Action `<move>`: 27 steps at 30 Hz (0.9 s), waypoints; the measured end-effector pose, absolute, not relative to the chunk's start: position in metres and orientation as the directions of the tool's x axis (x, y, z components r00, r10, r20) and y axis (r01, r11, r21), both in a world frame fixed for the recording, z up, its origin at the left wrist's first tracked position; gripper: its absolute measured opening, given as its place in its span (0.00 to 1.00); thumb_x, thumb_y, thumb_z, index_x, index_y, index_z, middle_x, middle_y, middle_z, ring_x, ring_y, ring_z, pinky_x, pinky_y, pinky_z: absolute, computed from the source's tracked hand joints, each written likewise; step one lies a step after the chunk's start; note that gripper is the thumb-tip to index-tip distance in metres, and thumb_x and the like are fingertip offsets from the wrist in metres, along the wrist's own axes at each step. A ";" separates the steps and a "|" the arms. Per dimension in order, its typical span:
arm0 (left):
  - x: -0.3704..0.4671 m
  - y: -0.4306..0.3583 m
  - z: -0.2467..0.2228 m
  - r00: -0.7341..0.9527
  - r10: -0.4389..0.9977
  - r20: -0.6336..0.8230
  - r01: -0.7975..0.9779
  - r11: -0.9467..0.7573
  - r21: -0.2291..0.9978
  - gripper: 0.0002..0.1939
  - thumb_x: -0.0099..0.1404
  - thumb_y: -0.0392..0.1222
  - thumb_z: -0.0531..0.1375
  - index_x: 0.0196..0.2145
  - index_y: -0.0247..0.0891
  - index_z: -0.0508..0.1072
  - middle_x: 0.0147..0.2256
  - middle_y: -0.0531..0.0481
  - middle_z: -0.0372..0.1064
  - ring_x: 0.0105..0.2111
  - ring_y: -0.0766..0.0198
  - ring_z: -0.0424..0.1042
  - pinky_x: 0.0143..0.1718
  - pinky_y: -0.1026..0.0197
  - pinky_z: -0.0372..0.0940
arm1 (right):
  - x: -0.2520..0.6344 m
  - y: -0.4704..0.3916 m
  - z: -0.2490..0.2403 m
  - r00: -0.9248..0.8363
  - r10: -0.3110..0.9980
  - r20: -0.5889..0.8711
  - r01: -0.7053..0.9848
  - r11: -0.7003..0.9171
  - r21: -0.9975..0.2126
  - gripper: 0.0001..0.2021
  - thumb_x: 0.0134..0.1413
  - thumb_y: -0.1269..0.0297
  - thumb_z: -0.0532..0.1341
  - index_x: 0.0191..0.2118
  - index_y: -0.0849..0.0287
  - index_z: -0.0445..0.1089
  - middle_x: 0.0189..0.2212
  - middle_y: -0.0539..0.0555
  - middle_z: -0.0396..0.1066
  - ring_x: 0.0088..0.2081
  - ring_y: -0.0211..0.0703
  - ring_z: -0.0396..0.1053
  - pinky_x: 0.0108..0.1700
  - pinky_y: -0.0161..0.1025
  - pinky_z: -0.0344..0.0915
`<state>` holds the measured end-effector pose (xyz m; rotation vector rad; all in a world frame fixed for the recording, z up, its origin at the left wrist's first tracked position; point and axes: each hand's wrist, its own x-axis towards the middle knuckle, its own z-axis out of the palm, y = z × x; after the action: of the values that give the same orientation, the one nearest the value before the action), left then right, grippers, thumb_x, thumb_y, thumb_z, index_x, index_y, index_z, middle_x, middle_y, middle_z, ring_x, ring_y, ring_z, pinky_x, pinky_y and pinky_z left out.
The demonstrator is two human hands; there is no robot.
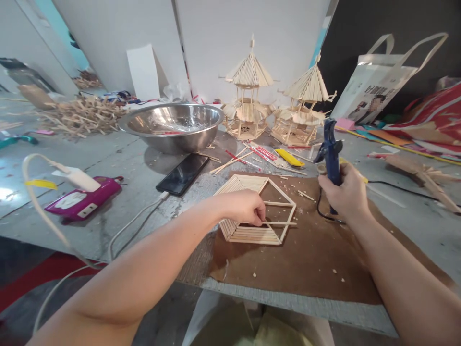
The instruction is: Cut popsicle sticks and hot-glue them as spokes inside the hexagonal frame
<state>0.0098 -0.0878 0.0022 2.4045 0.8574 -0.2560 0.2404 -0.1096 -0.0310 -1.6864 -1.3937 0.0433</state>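
My left hand [252, 209] pinches a thin wooden stick [283, 223] and holds it over a flat hexagonal frame [259, 236]. Rows of sticks fill the frame's left and lower parts, while its right part is open between the ribs. To the right, my right hand [347, 192] is closed around a blue glue gun [332, 149], which is held upright with a black cord hanging below it. Under the frame lies a brown sheet [288, 269] scattered with small stick scraps. My fingertips hide part of the frame.
Two stick-built pavilions [250, 103] stand behind, near a steel bowl [173, 125]. A phone [183, 174] with a charging cable and a purple power strip [84, 198] lie left. Loose sticks, a yellow cutter [289, 157] and a white bag [374, 86] are further back.
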 end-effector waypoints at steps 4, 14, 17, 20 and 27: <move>0.008 -0.088 0.000 0.787 0.510 -0.347 0.616 -0.630 0.472 0.08 0.50 0.37 0.56 0.29 0.36 0.72 0.27 0.52 0.70 0.24 0.71 0.65 0.25 0.69 0.54 | 0.232 -0.114 -0.026 0.365 0.770 0.524 0.794 0.036 -0.606 0.09 0.35 0.62 0.58 0.28 0.57 0.61 0.21 0.48 0.63 0.23 0.39 0.61 0.27 0.37 0.57; -0.006 -0.072 0.007 0.763 0.646 0.039 0.521 -0.648 0.555 0.11 0.59 0.44 0.48 0.30 0.35 0.65 0.33 0.50 0.65 0.32 0.68 0.64 0.34 0.64 0.57 | 0.235 -0.113 -0.024 0.355 0.867 0.350 0.041 0.360 -0.932 0.07 0.35 0.69 0.56 0.28 0.57 0.64 0.28 0.49 0.64 0.28 0.39 0.63 0.25 0.35 0.60; -0.002 -0.073 0.005 0.672 0.665 0.326 0.429 -0.709 0.560 0.12 0.61 0.45 0.46 0.30 0.35 0.62 0.46 0.43 0.58 0.46 0.63 0.58 0.46 0.59 0.52 | 0.233 -0.114 -0.019 0.215 0.919 0.331 -0.117 0.360 -0.925 0.09 0.34 0.71 0.54 0.27 0.57 0.66 0.34 0.52 0.66 0.36 0.44 0.64 0.30 0.39 0.62; 0.002 -0.076 0.001 0.652 0.668 0.359 0.402 -0.705 0.584 0.11 0.61 0.44 0.46 0.30 0.35 0.61 0.51 0.42 0.53 0.51 0.62 0.51 0.51 0.58 0.47 | 0.227 -0.118 -0.015 0.088 0.943 0.320 -0.154 0.330 -0.931 0.09 0.32 0.72 0.53 0.27 0.57 0.65 0.35 0.52 0.66 0.37 0.46 0.64 0.32 0.40 0.62; 0.010 -0.082 -0.012 0.707 0.677 0.205 0.389 -0.614 0.687 0.11 0.61 0.46 0.46 0.32 0.36 0.61 0.46 0.47 0.60 0.43 0.66 0.61 0.43 0.63 0.56 | 0.211 -0.130 -0.016 0.131 0.974 0.183 0.108 0.169 -0.980 0.07 0.32 0.65 0.56 0.25 0.57 0.62 0.17 0.47 0.59 0.21 0.38 0.61 0.23 0.36 0.59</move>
<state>0.0100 -0.0816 -0.0118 2.2892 0.8093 0.6037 0.2108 -0.1303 -0.0161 -1.2089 -1.2525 0.9287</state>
